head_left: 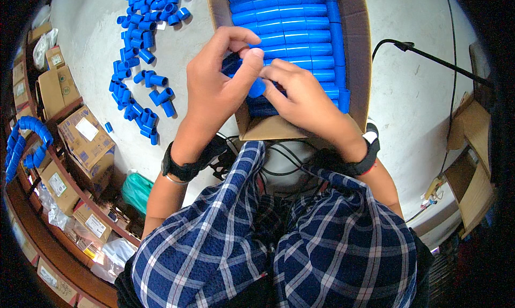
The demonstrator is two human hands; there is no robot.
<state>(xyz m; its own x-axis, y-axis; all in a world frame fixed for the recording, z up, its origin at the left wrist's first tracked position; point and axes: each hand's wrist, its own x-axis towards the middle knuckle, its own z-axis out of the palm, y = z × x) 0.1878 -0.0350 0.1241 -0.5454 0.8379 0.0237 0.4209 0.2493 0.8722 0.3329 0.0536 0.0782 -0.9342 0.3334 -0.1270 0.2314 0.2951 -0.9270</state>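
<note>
bare forearms, black wristbands (pixel 185 168), blue-and-white plaid shorts (pixel 279 243).

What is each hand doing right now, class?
Left hand: closed on a small blue plastic tube fitting.
Right hand: fingers pinching the same fitting, above the open cardboard box.

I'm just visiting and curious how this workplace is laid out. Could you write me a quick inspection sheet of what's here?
Surface: pale floor.
Job's things: open cardboard box of stacked blue pipe fittings; one blue fitting held by both hands.
Clutter: loose blue fittings scattered on the floor.
Hands: left hand and right hand pinch the fitting together.
Cables: black cables by the knees.
Surroundings: shelves of cartons on the left.
</note>
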